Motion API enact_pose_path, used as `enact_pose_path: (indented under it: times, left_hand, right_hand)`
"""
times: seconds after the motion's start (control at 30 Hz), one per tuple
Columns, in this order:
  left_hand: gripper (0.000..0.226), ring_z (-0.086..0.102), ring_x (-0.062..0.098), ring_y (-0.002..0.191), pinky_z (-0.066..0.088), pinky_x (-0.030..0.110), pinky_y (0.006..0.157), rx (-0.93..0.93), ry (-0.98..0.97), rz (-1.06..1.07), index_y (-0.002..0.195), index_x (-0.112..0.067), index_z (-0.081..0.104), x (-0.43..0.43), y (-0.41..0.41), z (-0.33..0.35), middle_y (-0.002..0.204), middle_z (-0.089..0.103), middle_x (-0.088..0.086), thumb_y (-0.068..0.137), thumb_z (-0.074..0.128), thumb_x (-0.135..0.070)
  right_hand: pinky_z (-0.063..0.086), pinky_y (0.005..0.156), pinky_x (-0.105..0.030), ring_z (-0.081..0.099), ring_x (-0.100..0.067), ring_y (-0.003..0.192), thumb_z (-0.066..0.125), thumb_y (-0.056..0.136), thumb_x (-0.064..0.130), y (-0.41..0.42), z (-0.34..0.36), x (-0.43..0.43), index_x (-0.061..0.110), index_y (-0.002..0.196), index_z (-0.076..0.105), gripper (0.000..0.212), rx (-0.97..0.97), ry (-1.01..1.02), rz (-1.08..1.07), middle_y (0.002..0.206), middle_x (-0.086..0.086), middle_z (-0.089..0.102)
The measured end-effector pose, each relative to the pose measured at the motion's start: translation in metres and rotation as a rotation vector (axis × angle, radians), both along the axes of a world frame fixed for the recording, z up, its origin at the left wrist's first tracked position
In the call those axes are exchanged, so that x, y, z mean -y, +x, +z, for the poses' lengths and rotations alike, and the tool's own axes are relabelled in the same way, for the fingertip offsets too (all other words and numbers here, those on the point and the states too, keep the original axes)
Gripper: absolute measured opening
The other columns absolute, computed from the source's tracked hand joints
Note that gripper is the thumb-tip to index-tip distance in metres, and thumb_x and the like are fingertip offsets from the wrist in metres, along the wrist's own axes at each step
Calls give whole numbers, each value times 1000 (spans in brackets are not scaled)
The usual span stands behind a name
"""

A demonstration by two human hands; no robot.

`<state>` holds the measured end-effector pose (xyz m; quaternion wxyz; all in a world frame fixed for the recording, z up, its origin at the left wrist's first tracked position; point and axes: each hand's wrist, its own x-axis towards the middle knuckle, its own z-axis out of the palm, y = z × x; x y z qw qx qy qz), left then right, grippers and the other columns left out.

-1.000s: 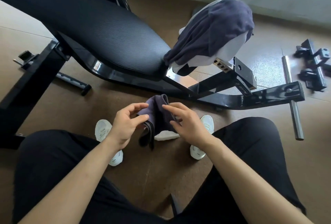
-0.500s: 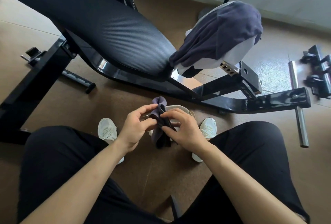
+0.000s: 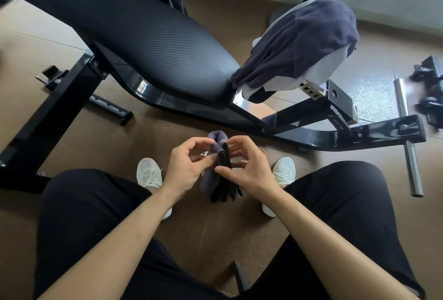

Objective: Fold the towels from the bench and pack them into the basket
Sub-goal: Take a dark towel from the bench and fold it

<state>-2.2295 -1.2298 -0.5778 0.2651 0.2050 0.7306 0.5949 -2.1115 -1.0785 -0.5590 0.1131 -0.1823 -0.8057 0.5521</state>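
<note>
Pinching grip: left hand [image 3: 188,170] and right hand [image 3: 253,171] both curl thumb and fingers onto the small towel [image 3: 217,140], squeezing it from 2 sides; the right thumb tip presses on its dark edge.
Small towel, place: centre of the frame, held in the air between the knees, above the floor [image 3: 72,136], with the 2 white shoes [image 3: 149,176] on either side.
Small towel, look: soft cloth folded into a narrow upright bundle, with a rounded grey-purple fold on top, several dark layers seen edge-on down the middle, and the lower end hanging loose under the hands.
Towel pile [image 3: 299,38]: upper right of the frame, a dark grey-blue towel draped in soft creases over a white cloth [image 3: 323,69] on the end of the bench.
Bench pad [image 3: 143,36]: black, long and rounded, finely ribbed, running from upper left to centre.
Bench frame [image 3: 311,137]: glossy black square tube, below and right of the pad.
Steel bar [image 3: 407,148]: bare round metal, right edge, crossing the foot of the frame.
Floor surface: brown, matte, lightly speckled.
Trousers [image 3: 84,215]: black, smooth cloth over both thighs, lower corners.
</note>
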Motion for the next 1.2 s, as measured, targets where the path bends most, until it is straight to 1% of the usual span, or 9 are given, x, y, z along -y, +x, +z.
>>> enact_pose_path:
  times: [0.17,0.33,0.47,0.57,0.63,0.7,0.83,1.03,1.2]
  left_hand:
    - [31,71,20,99,60,48,87,-81,-19,-47,110,-25,74,1,1,4,102,75,-2,81,85,-17]
    - [48,56,5,109,48,13,85,-352,-151,-138,121,-26,68,5,-5,6,119,59,-7,78,88,-32]
    - [59,38,9,142,35,38,114,-392,-277,-373,122,-36,65,10,-16,6,143,55,-13,70,77,-61]
    - [45,57,12,129,47,50,108,-281,-390,-423,101,-42,64,14,-25,5,122,69,-11,64,78,-62]
    - [38,68,10,102,58,50,91,-182,-438,-422,98,-40,64,18,-33,4,102,71,-12,68,82,-54]
    - [30,68,10,93,60,48,87,-173,-449,-403,100,-39,65,23,-39,3,98,70,-11,77,85,-41]
    - [21,68,12,97,59,46,88,-151,-364,-290,105,-28,71,24,-39,4,100,72,-7,86,80,-29]
    - [22,68,12,99,61,42,85,-169,-241,-180,107,-24,72,15,-31,7,102,73,-6,87,79,-25]
    - [24,69,14,101,60,43,86,-82,-166,-22,105,-23,72,7,-23,5,102,74,-4,83,84,-24]
  right_hand:
    - [58,83,-23,67,-6,101,82,81,11,-4,-3,2,22,121,60,47,9,33,-20,107,8,68]
    - [60,82,-29,69,-14,96,74,86,2,0,6,-9,13,119,65,35,52,-49,80,103,-3,70]
    - [59,83,-37,69,-23,95,73,87,-2,3,14,-20,7,114,61,31,54,-141,119,103,-13,67]
    - [58,82,-41,68,-26,94,72,88,-2,3,13,-26,5,108,56,27,50,-150,106,102,-9,67]
    - [60,82,-39,68,-21,97,72,90,2,3,12,-30,11,112,57,28,68,-122,88,103,-3,67]
    - [60,86,-35,68,-13,101,70,92,5,2,10,-35,19,121,58,35,101,-79,74,105,1,68]
    - [60,88,-35,68,-9,100,69,94,10,3,8,-42,26,129,62,39,196,-48,67,105,4,70]
    - [61,78,-32,69,-10,88,82,83,25,0,12,-38,31,100,64,26,207,26,93,94,7,71]
    - [53,93,-21,63,-1,111,78,84,12,4,16,-25,30,134,54,58,117,94,193,117,13,68]
